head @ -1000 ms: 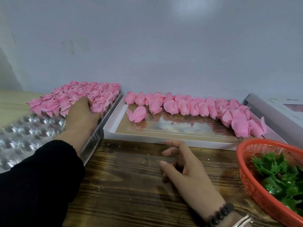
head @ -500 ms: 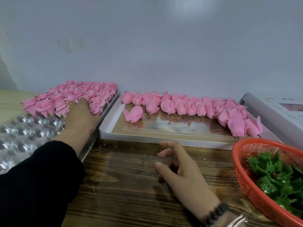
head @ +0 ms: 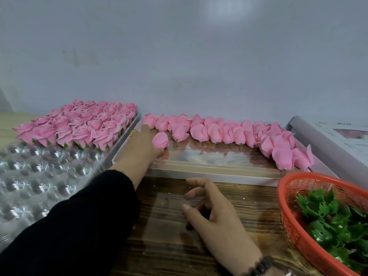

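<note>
My left hand [head: 139, 148], in a black sleeve, reaches into the shallow white-rimmed tray [head: 219, 176] and curls its fingers round a loose pink rose head [head: 161, 139] lying near the tray's left end. A row of pink rose heads [head: 229, 132] lines the tray's far edge and bends down its right side. My right hand [head: 215, 214] rests on the wooden table [head: 159, 246] in front of the tray, fingers loosely curled and holding nothing.
On the left, a clear blister tray [head: 39, 176] holds upright pink roses [head: 79, 124] in its far rows. A red mesh basket [head: 294, 232] of green plastic leaves [head: 334, 222] sits at the right front. Behind it lies a pale box [head: 338, 140]. A grey wall closes the back.
My left hand left the roses in the blister tray, moved right into the white-rimmed tray and closed on the loose rose head. My right hand stayed on the table.
</note>
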A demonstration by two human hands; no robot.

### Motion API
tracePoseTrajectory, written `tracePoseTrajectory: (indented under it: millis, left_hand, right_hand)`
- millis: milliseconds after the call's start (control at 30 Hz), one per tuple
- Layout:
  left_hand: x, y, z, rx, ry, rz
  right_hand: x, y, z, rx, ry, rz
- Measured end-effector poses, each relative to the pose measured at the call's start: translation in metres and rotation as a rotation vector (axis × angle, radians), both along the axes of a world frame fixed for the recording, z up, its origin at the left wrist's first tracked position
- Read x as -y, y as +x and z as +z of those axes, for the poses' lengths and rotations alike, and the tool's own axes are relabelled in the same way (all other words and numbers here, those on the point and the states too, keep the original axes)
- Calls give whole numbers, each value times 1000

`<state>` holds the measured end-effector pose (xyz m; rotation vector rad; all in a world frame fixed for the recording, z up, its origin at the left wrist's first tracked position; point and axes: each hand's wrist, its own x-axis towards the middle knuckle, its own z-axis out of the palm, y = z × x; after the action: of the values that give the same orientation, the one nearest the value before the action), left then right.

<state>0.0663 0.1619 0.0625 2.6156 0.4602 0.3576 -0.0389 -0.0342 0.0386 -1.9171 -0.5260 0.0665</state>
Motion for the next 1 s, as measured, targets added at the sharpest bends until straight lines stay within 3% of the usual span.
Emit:
tracePoseTrajectory:
  millis: [367, 533, 600, 700, 767, 900, 1000]
  left_hand:
    - [7, 34, -12, 59, 0, -36]
    - [11, 28, -6, 216, -203, -55]
    - [20, 18, 5, 310, -400, -64]
    - [41, -13, 21, 410, -1058, -123]
    - [54, -39, 25, 386, -1379, -160]
    - [67, -92, 14, 353, -1601, -154]
    - [71, -126, 2, 354, -1562, -158]
  right_hand:
    - [0, 2, -3, -18, -10, -7]
    - [0, 1, -1, -17, -7, -13]
    - [1, 2, -2, -17, 4, -17]
    - [0, 2, -2, -7, 65, -26]
    - [-1, 1, -2, -4, 116, -43]
    - [-2, 0, -1, 13, 206, -40]
    - [-2, -4, 4, -23, 252, 29]
